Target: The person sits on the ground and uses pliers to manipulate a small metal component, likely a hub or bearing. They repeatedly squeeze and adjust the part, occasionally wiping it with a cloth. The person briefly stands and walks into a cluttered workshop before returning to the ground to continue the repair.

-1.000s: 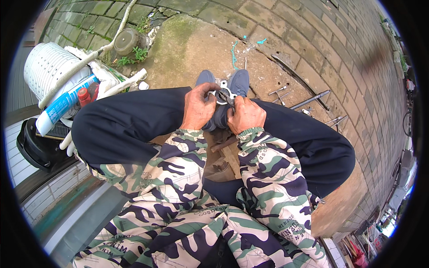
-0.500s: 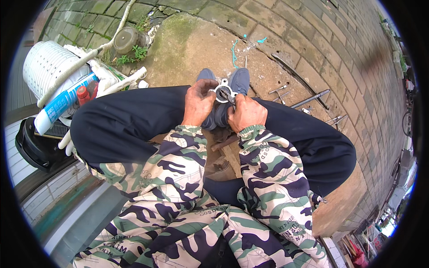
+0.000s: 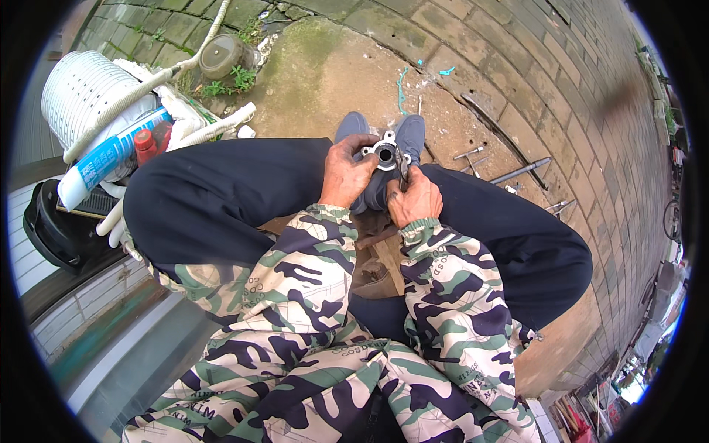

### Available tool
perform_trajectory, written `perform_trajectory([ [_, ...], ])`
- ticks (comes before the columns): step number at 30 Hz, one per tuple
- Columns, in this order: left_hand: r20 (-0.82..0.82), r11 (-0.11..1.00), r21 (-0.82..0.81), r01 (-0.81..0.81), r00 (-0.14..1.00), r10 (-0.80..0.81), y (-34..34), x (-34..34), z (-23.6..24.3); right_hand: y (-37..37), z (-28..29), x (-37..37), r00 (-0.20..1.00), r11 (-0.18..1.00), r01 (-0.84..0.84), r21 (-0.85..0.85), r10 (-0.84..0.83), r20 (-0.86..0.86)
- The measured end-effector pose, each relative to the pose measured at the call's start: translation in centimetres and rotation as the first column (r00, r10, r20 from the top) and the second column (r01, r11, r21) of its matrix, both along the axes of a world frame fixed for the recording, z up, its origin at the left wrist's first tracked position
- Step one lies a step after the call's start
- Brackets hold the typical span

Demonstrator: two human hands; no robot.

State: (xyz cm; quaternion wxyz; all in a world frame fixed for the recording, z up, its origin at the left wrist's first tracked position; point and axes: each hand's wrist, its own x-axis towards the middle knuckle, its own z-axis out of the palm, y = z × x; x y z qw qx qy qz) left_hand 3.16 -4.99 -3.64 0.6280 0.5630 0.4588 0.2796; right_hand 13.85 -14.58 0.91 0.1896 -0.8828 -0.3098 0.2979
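My left hand (image 3: 346, 171) is closed on the rim of a round, silvery metal flange (image 3: 386, 146) with protruding lugs and a dark bore in the middle. The flange is held up over my shoes, its bore facing me. Close against its right side, my right hand (image 3: 416, 198) grips a slim grey metal tool (image 3: 404, 170). Fingers hide most of that tool, so its exact kind is unclear. The tool's upper end lies beside the flange's edge, outside the bore.
On the ground to the right lie a T-handled wrench (image 3: 470, 153) and a long metal bar (image 3: 521, 170). Left of my knee are a white perforated basket (image 3: 81, 96), a red bottle (image 3: 145, 145) and a pale hose (image 3: 214, 131). Wooden pieces (image 3: 385, 258) lie between my legs.
My right hand has drawn the tool back from over the flange's opening to its right side, so the bore now shows. The whole view has shifted slightly.
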Motion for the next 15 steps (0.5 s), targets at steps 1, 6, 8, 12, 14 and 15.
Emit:
perform_trajectory([
  [1, -0.071, 1.0, -0.012, 0.011, 0.997, -0.012, -0.4, -0.5, 1.0, -0.6, -0.2, -0.1, 0.999, 1.0, 0.029, -0.003, -0.029, -0.034],
  [6, 0.142, 0.971, -0.19, -0.143, 0.975, 0.172, -0.7, -0.7, -1.1, -0.2, 3.9, 1.1, 0.962, 0.998, 0.049, -0.051, -0.061, -0.267],
  [8, 0.03, 0.948, -0.186, -0.258, 0.963, 0.268, -1.0, -0.6, -1.3, -0.7, 2.4, 1.0, 0.978, 1.0, 0.0, 0.005, 0.001, -0.209],
  [12, -0.262, 0.957, -0.033, -0.287, 0.927, 0.268, -3.3, -1.2, 2.0, -1.3, 2.4, 1.2, 0.963, 0.994, 0.061, 0.092, -0.035, -0.266],
  [14, -0.16, 0.991, -0.123, -0.047, 0.987, 0.027, -5.6, -1.4, 3.2, -1.9, -0.6, 2.0, 0.952, 0.984, -0.049, 0.17, 0.098, -0.291],
  [15, -0.074, 0.977, -0.214, 0.013, 0.997, -0.03, -6.0, -2.0, 3.8, -1.6, -1.1, 2.1, 0.929, 0.955, -0.156, 0.252, 0.229, -0.29],
])
